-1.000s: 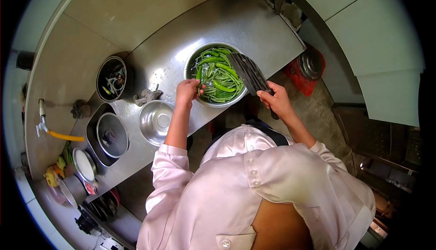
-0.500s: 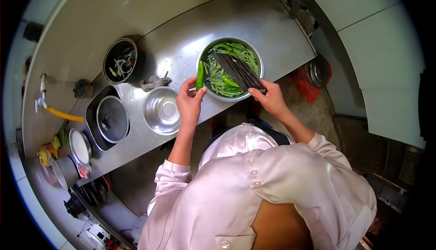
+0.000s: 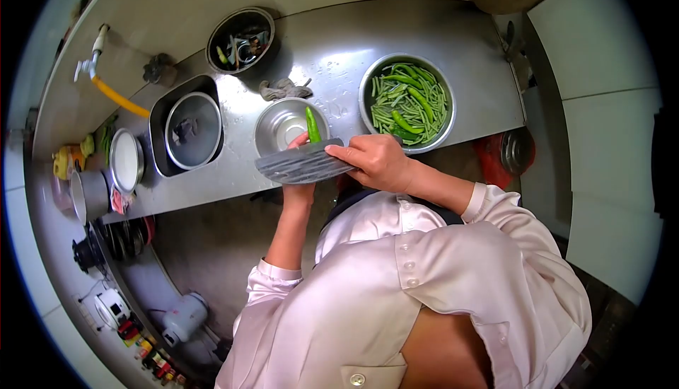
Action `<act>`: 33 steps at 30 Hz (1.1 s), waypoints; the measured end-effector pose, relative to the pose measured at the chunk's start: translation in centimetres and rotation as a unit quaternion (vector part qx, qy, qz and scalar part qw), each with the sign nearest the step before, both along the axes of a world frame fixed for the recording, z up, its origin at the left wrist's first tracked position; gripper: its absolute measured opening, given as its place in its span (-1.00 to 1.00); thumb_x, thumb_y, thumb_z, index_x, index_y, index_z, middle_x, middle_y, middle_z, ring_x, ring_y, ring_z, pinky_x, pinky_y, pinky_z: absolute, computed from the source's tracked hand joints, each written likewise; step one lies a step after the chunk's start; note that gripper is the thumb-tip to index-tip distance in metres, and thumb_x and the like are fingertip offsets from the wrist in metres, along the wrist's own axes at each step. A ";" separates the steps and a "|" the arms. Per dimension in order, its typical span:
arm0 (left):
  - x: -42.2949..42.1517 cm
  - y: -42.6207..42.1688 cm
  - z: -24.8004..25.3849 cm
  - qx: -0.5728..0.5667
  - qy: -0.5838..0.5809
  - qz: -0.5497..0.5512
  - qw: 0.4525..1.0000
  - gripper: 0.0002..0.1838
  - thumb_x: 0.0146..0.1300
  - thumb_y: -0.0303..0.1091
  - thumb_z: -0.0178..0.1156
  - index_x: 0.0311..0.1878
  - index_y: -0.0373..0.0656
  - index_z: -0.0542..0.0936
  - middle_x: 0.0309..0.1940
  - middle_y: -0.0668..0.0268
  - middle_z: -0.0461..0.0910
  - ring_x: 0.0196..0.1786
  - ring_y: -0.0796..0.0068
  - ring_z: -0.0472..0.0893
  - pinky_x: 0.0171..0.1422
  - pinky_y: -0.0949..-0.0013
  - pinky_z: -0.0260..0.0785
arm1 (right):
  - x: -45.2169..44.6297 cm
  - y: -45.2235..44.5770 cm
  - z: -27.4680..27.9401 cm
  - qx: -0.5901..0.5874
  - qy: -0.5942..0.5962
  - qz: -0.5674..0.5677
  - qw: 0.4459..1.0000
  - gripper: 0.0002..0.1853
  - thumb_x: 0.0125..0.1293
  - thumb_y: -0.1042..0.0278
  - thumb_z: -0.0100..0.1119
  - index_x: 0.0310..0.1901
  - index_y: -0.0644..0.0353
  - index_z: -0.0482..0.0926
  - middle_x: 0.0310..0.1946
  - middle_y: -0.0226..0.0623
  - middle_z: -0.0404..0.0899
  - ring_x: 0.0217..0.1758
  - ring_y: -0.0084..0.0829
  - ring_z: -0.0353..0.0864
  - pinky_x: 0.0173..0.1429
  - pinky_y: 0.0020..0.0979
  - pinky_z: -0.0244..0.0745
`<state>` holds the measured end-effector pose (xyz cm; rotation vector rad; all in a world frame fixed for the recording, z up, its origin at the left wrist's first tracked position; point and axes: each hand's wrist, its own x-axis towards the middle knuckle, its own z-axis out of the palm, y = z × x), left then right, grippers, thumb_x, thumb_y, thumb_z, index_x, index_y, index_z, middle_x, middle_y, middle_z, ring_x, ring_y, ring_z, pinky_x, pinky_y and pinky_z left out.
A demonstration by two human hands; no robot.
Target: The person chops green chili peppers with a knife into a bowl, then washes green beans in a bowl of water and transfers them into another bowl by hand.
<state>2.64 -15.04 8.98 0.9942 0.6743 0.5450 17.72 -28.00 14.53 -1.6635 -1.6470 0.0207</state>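
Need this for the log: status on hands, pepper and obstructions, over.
Right hand gripping cleaver. Left hand holding green pepper beyond blade. Cleaver blocks part of left hand and steel bowl.

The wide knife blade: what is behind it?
Behind the blade, the left hand shows only fingertips above and its heel below; the rest is covered. A green pepper sticks up, its lower end hidden. The metal bowl's near side is covered too.

The left grip (image 3: 299, 192) is partly hidden, fingers (image 3: 300, 139) showing beyond the covered part, wrist below. The left forearm (image 3: 289, 233) rises steeply toward it. The right grip (image 3: 382, 163) is closed, one digit extended leftward; the right forearm (image 3: 444, 189) slants in toward the left grip, close by.
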 end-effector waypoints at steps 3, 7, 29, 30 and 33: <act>-2.0 0.0 -0.1 -0.095 -0.022 0.044 0.994 -0.62 0.34 -0.24 0.14 0.15 -0.20 0.51 -0.05 0.24 0.59 0.02 0.39 0.56 0.25 0.32 0.36 | -1.2 1.0 -0.5 0.001 -0.026 0.032 0.999 -0.48 -0.06 0.45 0.34 0.06 0.08 0.60 -0.58 -0.33 0.41 -0.59 -0.30 0.47 -0.51 -0.29 0.41; -4.7 0.3 -2.5 -0.187 0.017 0.123 0.974 -0.74 0.31 -0.32 0.19 0.01 -0.19 0.54 -0.16 0.26 0.61 -0.19 0.41 0.63 -0.15 0.45 0.53 | -1.8 2.0 -1.9 -0.003 -0.041 0.053 0.998 -0.48 -0.03 0.44 0.31 0.09 0.08 0.59 -0.57 -0.33 0.40 -0.59 -0.30 0.47 -0.51 -0.29 0.40; -8.5 1.4 -3.8 -0.128 0.051 0.072 0.988 -0.66 0.35 -0.17 0.14 0.06 -0.19 0.55 -0.06 0.18 0.64 -0.12 0.30 0.67 -0.16 0.32 0.62 | -3.5 4.3 -2.8 -0.013 -0.041 0.115 0.992 -0.38 -0.08 0.45 0.32 0.15 -0.01 0.54 -0.56 -0.34 0.39 -0.60 -0.26 0.49 -0.52 -0.25 0.43; -8.4 1.6 -4.1 -0.150 0.027 0.079 0.985 -0.66 0.35 -0.18 0.14 0.06 -0.19 0.53 -0.04 0.16 0.63 -0.09 0.25 0.67 -0.12 0.27 0.62 | -3.4 4.3 -2.9 -0.017 -0.049 0.115 0.992 -0.38 -0.08 0.45 0.32 0.15 0.00 0.54 -0.56 -0.34 0.39 -0.60 -0.26 0.49 -0.52 -0.25 0.43; -8.7 1.5 -3.9 -0.181 0.057 0.103 0.976 -0.68 0.35 -0.21 0.14 0.06 -0.20 0.53 -0.04 0.16 0.63 -0.09 0.24 0.67 -0.11 0.24 0.62 | -3.4 4.3 -3.4 -0.018 -0.057 0.114 0.992 -0.38 -0.08 0.45 0.31 0.15 0.02 0.54 -0.56 -0.34 0.39 -0.60 -0.25 0.49 -0.51 -0.25 0.44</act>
